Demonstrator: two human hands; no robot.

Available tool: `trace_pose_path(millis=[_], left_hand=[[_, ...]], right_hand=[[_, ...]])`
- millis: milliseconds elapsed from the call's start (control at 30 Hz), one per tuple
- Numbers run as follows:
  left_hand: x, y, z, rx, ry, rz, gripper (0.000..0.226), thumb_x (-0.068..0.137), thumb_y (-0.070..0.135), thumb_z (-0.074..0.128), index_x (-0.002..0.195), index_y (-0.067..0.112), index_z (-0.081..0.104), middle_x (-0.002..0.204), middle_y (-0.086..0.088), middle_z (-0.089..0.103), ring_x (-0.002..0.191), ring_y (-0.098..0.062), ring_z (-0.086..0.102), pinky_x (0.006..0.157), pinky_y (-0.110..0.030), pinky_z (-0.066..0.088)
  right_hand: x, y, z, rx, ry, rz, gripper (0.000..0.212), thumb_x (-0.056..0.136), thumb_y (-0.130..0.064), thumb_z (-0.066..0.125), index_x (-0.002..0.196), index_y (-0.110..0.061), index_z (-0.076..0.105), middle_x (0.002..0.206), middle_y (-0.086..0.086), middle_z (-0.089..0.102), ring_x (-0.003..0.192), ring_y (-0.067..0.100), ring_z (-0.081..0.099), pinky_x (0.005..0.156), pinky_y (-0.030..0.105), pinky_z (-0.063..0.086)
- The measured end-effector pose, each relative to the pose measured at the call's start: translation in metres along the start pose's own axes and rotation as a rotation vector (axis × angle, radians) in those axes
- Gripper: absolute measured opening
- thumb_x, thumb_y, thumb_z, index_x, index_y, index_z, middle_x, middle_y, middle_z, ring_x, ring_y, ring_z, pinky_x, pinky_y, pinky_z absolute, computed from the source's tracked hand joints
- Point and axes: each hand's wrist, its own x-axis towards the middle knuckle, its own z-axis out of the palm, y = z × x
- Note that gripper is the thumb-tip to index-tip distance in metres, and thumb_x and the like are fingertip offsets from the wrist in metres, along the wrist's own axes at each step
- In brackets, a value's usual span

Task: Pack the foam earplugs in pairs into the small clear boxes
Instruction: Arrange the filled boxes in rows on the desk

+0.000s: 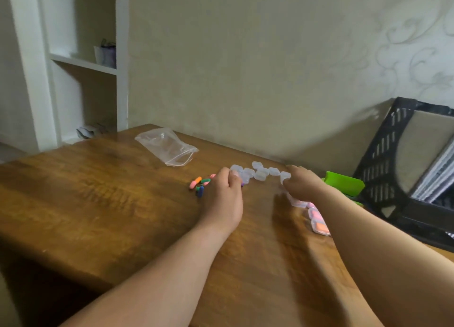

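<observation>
Both grips unclear: left hand (222,199), right hand (303,183) over clear boxes (260,173).

Desk (98,191) showing varnished brown wood, grain shining softly. Boxes (260,173) between left hand (224,196) and right hand (303,183) looking clear, smooth plastic. Earplugs (200,183) beside left hand appearing matt foam. Bag (169,146) beyond left hand gleaming, thin glossy film.

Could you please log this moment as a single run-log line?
left hand: by loose earplugs, grip unclear | right hand: pinches box | filled boxes: row at right
</observation>
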Motion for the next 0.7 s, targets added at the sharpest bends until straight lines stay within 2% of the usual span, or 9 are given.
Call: trace_pose_path(millis=[33,100,200,333,433,500,567,633,700], left_hand=[[0.0,0.0,0.0,0.003,0.0,-0.004,0.039,0.114,0.036,0.033,0.095,0.018,0.062,0.084,-0.009,0.068,0.084,-0.029,0.065,0.081,-0.049,0.055],[0.0,-0.001,-0.001,0.005,-0.005,-0.008,0.038,0.114,0.036,0.033,0.096,0.018,0.062,0.085,-0.01,0.068,0.084,-0.029,0.065,0.077,-0.047,0.054],[0.001,-0.001,-0.002,0.016,-0.013,-0.004,0.038,0.115,0.036,0.033,0.1,0.019,0.063,0.088,-0.009,0.068,0.082,-0.024,0.064,0.072,-0.041,0.052],[0.002,-0.003,0.0,0.025,-0.009,0.006,0.037,0.114,0.038,0.034,0.099,0.021,0.063,0.089,-0.008,0.068,0.085,-0.025,0.065,0.077,-0.042,0.054],[0.002,-0.005,-0.002,0.036,-0.01,0.009,0.033,0.113,0.034,0.038,0.097,0.022,0.063,0.088,-0.006,0.068,0.084,-0.023,0.064,0.07,-0.039,0.051],[0.001,-0.004,-0.002,0.073,-0.032,0.004,0.028,0.112,0.032,0.042,0.096,0.024,0.063,0.089,-0.003,0.069,0.081,-0.02,0.062,0.062,-0.033,0.043],[0.0,-0.005,-0.001,0.1,-0.056,-0.003,0.023,0.111,0.031,0.046,0.095,0.025,0.062,0.089,-0.001,0.07,0.082,-0.019,0.063,0.062,-0.032,0.042],[-0.002,-0.004,-0.002,0.11,-0.063,0.001,0.021,0.109,0.03,0.05,0.093,0.025,0.063,0.087,0.0,0.07,0.084,-0.021,0.065,0.066,-0.034,0.046],[-0.004,-0.002,-0.002,0.139,-0.095,0.013,0.016,0.108,0.031,0.053,0.097,0.027,0.063,0.091,0.003,0.07,0.087,-0.018,0.066,0.069,-0.034,0.05]], right_hand=[[0.003,0.0,0.002,-0.012,-0.024,0.01,0.047,0.095,-0.037,0.044,0.137,-0.02,0.06,0.145,0.009,0.063,0.131,0.038,0.058,0.112,0.05,0.047],[0.022,0.007,0.014,-0.069,-0.092,-0.027,0.04,0.091,-0.046,0.036,0.112,-0.023,0.059,0.131,0.003,0.067,0.122,0.035,0.062,0.11,0.05,0.048],[0.018,-0.004,0.016,-0.128,-0.139,-0.051,0.052,0.082,-0.044,0.028,0.113,-0.021,0.062,0.133,0.008,0.068,0.118,0.035,0.063,0.108,0.046,0.048],[-0.034,-0.034,-0.007,-0.312,-0.043,-0.122,0.027,0.098,-0.036,0.05,0.114,-0.023,0.067,0.118,-0.001,0.07,0.114,0.028,0.064,0.104,0.044,0.044],[-0.066,-0.049,-0.007,-0.333,0.021,-0.244,0.028,0.105,-0.037,0.052,0.127,-0.028,0.067,0.124,0.0,0.07,0.118,0.026,0.063,0.106,0.045,0.04],[-0.084,-0.055,-0.004,-0.269,-0.001,-0.301,0.033,0.108,-0.038,0.052,0.139,-0.035,0.064,0.134,-0.001,0.067,0.12,0.025,0.063,0.107,0.044,0.046],[-0.099,-0.061,-0.004,-0.123,-0.053,-0.337,0.031,0.107,-0.037,0.055,0.137,-0.039,0.066,0.132,-0.004,0.067,0.109,0.019,0.065,0.093,0.034,0.055],[-0.112,-0.061,-0.002,0.134,-0.075,-0.335,0.026,0.105,-0.037,0.06,0.13,-0.038,0.068,0.121,-0.008,0.068,0.096,0.012,0.065,0.073,0.025,0.052],[-0.122,-0.057,0.004,0.521,-0.074,-0.274,0.019,0.103,-0.037,0.064,0.122,-0.037,0.067,0.105,-0.007,0.071,0.084,0.012,0.07,0.063,0.026,0.055]])
